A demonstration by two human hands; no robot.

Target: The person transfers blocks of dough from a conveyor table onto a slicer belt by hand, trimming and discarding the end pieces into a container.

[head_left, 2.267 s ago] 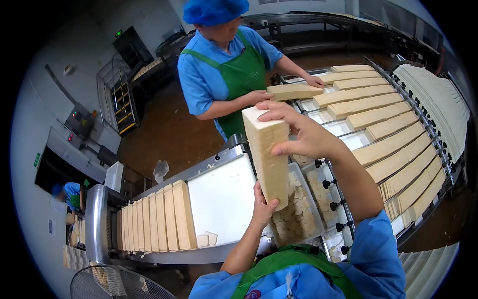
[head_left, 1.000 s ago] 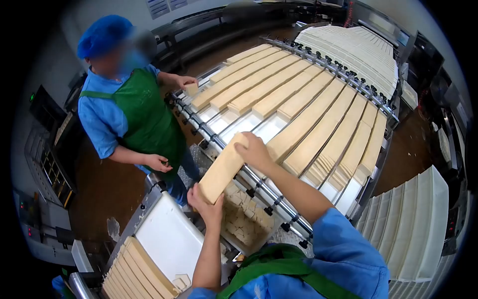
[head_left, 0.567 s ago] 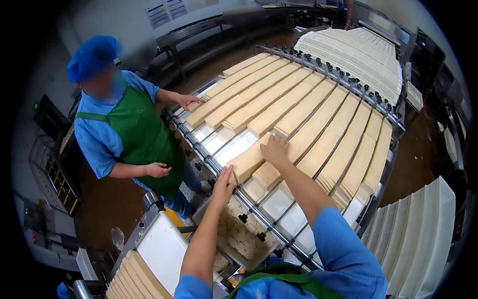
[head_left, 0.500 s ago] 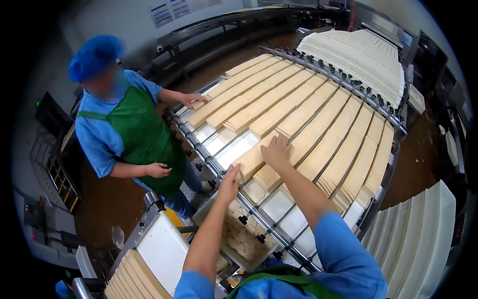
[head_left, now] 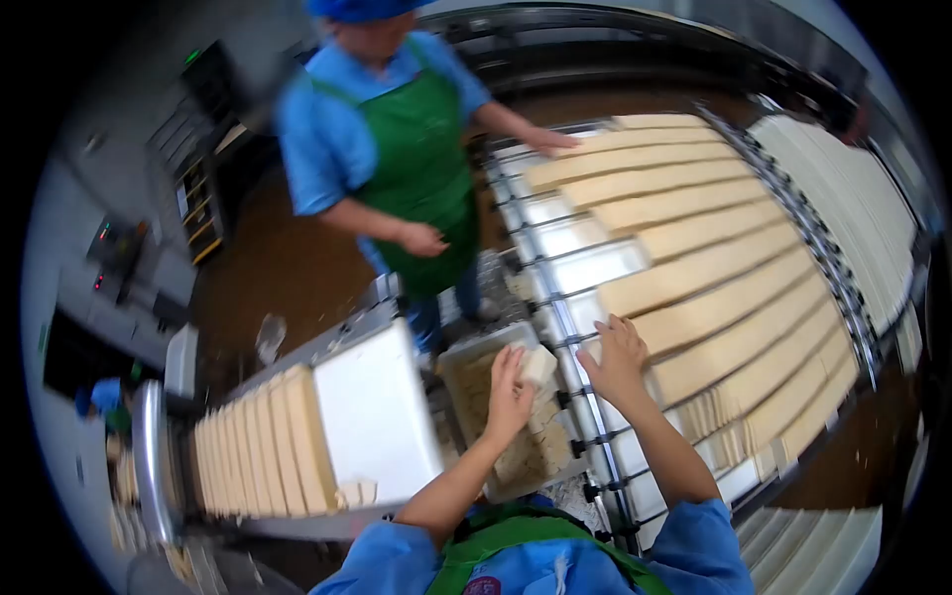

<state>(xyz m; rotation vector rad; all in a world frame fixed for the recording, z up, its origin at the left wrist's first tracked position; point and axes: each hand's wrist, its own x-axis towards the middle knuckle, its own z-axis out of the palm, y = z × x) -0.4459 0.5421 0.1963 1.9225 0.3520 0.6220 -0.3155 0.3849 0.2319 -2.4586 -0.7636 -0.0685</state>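
My left hand (head_left: pixel 510 392) is closed on a small cream-coloured end piece (head_left: pixel 536 366) above a bin (head_left: pixel 451 372) of similar offcuts. My right hand (head_left: pixel 622 359) is open, its fingers apart, at the near end of a long cream-coloured strip (head_left: pixel 684 322) on the railed table. Under its thumb shows a pale patch that I cannot make out clearly. Long strips lie side by side between thin rails, and some near ends on the right show thin layers (head_left: pixel 709 412).
A co-worker in a green apron (head_left: pixel 412 149) stands across the bin, one hand (head_left: pixel 550 141) at the far strips. At left, a white board (head_left: pixel 377 412) adjoins a row of upright slabs (head_left: pixel 263 446). A metal bar (head_left: pixel 565 307) edges the table.
My view has turned left. My left hand has moved from the strip's end to over the bin, now with the small end piece. My right hand has drawn back toward the table edge.
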